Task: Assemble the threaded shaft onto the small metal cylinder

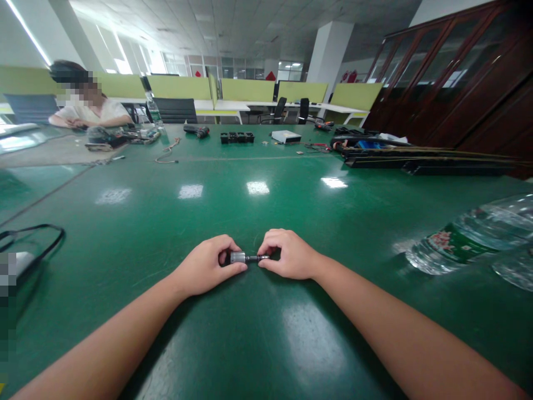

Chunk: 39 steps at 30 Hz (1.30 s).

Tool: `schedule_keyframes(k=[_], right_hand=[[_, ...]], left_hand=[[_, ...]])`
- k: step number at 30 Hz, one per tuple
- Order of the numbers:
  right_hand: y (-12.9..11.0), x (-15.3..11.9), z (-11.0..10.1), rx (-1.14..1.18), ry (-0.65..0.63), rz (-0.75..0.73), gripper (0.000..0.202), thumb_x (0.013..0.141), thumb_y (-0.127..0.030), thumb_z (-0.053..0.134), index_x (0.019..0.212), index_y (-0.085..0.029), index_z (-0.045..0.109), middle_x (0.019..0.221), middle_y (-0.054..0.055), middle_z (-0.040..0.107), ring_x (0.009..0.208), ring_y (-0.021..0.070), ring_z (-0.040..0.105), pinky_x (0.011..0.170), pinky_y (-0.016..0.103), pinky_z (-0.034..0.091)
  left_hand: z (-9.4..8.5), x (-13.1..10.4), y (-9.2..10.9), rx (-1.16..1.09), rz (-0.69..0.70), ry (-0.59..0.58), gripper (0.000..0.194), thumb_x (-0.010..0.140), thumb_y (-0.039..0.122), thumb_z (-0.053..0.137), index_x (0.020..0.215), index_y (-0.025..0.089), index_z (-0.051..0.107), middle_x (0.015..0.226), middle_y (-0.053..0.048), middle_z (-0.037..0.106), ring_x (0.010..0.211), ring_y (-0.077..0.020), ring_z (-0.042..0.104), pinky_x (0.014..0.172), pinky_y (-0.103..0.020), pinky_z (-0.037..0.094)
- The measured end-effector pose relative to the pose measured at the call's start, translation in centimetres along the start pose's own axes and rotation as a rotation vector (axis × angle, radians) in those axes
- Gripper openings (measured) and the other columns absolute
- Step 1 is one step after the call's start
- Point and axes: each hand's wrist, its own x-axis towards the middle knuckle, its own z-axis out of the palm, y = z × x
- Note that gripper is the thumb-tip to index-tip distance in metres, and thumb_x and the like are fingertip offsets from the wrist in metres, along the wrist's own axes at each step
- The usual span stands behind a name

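Observation:
A small silver metal cylinder (pixel 238 257) with a thin dark shaft (pixel 252 258) lies level, low over the green table (pixel 233 211). My left hand (pixel 210 264) grips the cylinder between thumb and fingers. At the shaft's other end, my right hand (pixel 290 254) pinches the tip between thumb and forefinger. Whether the cylinder and shaft are one piece or two cannot be made out. Both hands rest close to the tabletop, a short gap apart.
Clear water bottles (pixel 466 239) stand or lie at the right. A black cable (pixel 50 236) curls at the left edge. Far back are a power tool (pixel 195 131), black parts (pixel 237 138), a white box (pixel 286 136), dark rails (pixel 375 155) and a seated person (pixel 94 105).

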Motion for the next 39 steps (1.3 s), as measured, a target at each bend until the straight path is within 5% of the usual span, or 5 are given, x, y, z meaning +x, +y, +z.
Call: schedule_keyframes(k=[20,39], right_hand=[[2.1,-0.8,-2.1,0.046,0.006,0.103,0.003,0.070,-0.017,0.073,0.072,-0.016,0.071,0.069,0.001,0.062,0.063,0.0117,0.056,0.060,0.024,0.043],[0.3,-0.2,-0.3,0.070,0.012,0.012,0.011,0.073,-0.017,0.072,0.084,-0.018,0.074,0.075,0.003,0.068,0.073,0.0149,0.060,0.069,0.027,0.046]], left_hand=[[-0.2,-0.2,0.2,-0.006,-0.003,0.019,0.030,0.081,0.047,0.065,0.090,0.018,0.066,0.074,0.000,0.059,0.066,-0.0153,0.054,0.059,-0.025,0.038],[-0.1,-0.1,0.1,-0.008,0.004,0.024,0.029,0.081,0.045,0.065,0.090,0.018,0.065,0.073,0.000,0.059,0.065,-0.0151,0.054,0.059,-0.025,0.038]])
